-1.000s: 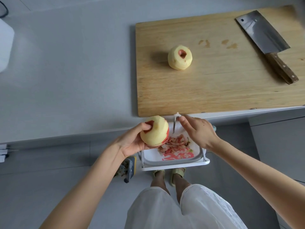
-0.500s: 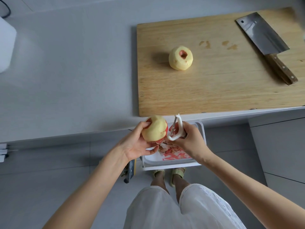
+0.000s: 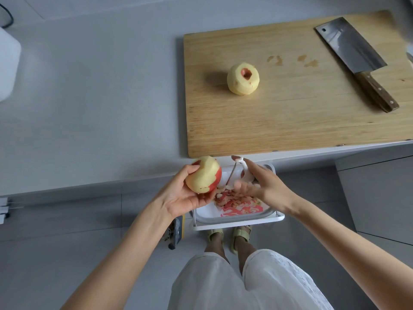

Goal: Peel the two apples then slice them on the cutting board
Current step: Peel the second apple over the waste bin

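Observation:
My left hand (image 3: 181, 195) grips a mostly peeled apple (image 3: 204, 175) with a red strip of skin left on its right side, held just off the counter's front edge. My right hand (image 3: 263, 186) holds a white peeler (image 3: 242, 173), its blade close to the apple's right side. Both hands hover over a white bin (image 3: 237, 218) that holds red and pale peelings. A fully peeled apple (image 3: 243, 78) sits on the wooden cutting board (image 3: 290, 121), left of centre. A cleaver (image 3: 355, 61) with a wooden handle lies at the board's right end.
The grey counter (image 3: 93, 108) stretches left of the board, with a white object (image 3: 7, 63) at its far left edge. Below the counter are the floor, my sandalled feet, and a small yellow and grey item (image 3: 176, 231) beside the bin.
The apple has been turned in my left hand, so more red skin shows on its right. My right hand and the peeler shifted slightly right and down beside it.

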### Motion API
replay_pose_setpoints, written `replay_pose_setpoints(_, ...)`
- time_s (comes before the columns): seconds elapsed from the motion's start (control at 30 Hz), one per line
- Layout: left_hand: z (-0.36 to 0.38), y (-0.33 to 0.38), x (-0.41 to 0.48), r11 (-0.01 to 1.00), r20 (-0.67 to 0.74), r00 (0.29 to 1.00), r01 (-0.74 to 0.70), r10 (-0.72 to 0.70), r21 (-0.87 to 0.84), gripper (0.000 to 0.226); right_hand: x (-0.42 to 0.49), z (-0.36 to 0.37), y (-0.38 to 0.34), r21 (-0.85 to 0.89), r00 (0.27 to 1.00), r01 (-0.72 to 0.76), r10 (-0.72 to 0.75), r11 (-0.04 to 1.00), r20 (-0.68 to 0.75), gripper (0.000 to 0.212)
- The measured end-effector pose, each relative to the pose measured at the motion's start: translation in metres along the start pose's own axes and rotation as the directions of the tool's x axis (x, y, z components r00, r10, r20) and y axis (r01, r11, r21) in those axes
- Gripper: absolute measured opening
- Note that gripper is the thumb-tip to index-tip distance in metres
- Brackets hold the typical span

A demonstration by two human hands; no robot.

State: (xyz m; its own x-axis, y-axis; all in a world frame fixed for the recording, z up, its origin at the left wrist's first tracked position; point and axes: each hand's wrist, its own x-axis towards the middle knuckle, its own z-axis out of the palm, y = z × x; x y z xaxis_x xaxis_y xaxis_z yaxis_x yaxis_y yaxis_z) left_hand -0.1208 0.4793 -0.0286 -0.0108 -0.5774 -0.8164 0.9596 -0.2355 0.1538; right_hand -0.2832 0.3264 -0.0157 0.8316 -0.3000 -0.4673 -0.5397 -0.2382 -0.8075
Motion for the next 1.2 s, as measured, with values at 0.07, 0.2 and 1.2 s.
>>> replay_pose_setpoints(0.07,0.002,-0.001,0.0,0.999,-0.002,0.999,0.033,-0.033,-0.019,0.06,0.005,0.008,-0.007,-0.217,0.981,0.121,-0.15,0.969,-0.125,0.06)
replay_pose_setpoints(0.2,0.007,-0.003,0.004,0.993,-0.028,0.996,0.082,-0.085,-0.084,0.049,0.013,0.022,-0.026,-0.607,0.812,0.208,-0.481,0.767,-0.331,0.032)
replay_pose_setpoints(1.2,0.03,0.0,-0.003,0.99,-0.2,0.98,0.04,-0.012,0.136,0.034,0.023,0.023,-0.032,-0.676,0.704,0.208,-0.588,0.707,-0.398,0.011)
